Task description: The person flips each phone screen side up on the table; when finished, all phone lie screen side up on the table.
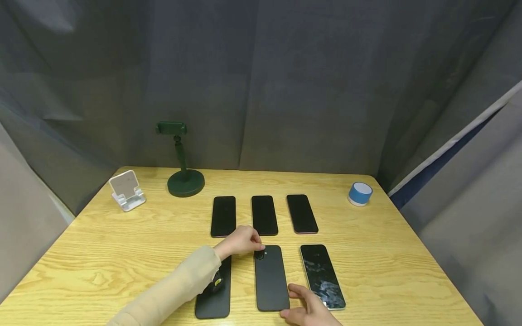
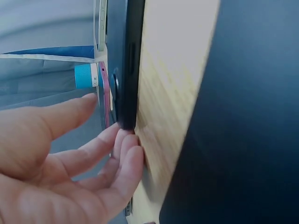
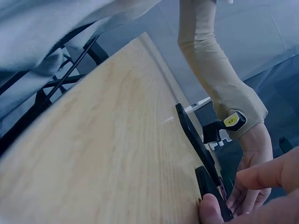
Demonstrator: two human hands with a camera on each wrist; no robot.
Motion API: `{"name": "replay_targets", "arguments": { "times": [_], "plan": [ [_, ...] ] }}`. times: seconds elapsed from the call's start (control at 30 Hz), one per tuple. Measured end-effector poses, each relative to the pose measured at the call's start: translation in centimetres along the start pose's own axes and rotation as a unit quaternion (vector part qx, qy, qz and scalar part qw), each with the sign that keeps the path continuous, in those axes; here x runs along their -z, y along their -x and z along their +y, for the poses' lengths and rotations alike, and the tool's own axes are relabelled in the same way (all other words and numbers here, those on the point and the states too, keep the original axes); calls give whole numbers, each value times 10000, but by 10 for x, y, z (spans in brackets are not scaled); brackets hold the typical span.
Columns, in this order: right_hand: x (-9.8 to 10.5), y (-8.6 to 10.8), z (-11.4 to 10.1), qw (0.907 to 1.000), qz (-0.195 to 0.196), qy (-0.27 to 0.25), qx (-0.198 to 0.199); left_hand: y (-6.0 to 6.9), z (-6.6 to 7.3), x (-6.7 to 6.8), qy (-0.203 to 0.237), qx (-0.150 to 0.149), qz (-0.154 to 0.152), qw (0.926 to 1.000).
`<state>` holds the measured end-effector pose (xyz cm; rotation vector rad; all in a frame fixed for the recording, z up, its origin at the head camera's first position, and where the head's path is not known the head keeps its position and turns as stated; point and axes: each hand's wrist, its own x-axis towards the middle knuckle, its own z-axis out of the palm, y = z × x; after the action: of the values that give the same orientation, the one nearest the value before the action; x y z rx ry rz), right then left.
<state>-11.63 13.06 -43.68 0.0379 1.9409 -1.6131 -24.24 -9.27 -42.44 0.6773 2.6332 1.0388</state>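
Note:
A black phone lies back up in the middle of the front row, its camera at the far left corner. At its far edge is my left hand. In the left wrist view, the bent fingertips of this hand touch the end of the phone, with the thumb held apart. My right hand is at the near right corner, thumb by the near edge and index finger by the side. The right wrist view shows its thumb against the phone.
Left of it, a dark phone lies partly under my left forearm; right of it is a phone with a reflective screen. Three phones form the back row. Farther out stand a white stand, a green stand and a blue-white cylinder.

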Motion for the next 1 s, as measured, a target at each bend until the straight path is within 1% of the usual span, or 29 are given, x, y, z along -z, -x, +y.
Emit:
{"name": "replay_targets", "arguments": {
  "times": [0.17,0.33,0.4,0.43,0.53,0.63,0.7,0.83,0.9,0.97,1.0],
  "plan": [
    [0,0,-3,9997,-223,0,43,2,2,-2,166,101,42,9998],
    [0,-1,-3,9997,-244,67,67,1,-3,-5,227,245,159,9993],
    [0,-1,-4,9997,-214,124,30,0,-6,-6,233,276,160,9992],
    [0,-1,-4,9997,-192,163,-4,0,-6,-6,304,308,119,9990],
    [0,-2,-6,9993,-120,321,-118,1,-7,-7,604,372,-131,9974],
    [1,-3,-8,9983,-11,560,-169,3,-6,-7,902,473,-303,9943],
    [1,-3,-8,9982,24,597,-100,4,-5,-7,993,519,-317,9932],
    [0,-3,-5,9981,30,542,285,6,-2,-7,1244,644,-359,9895],
    [-1,-4,-5,9971,37,615,445,7,-1,-7,1333,669,-360,9882],
    [-1,-5,-6,9941,138,959,488,7,0,-8,1351,674,-316,9880],
    [-1,-6,-8,9911,232,1215,487,8,0,-8,1360,678,-284,9880]
  ]
}}
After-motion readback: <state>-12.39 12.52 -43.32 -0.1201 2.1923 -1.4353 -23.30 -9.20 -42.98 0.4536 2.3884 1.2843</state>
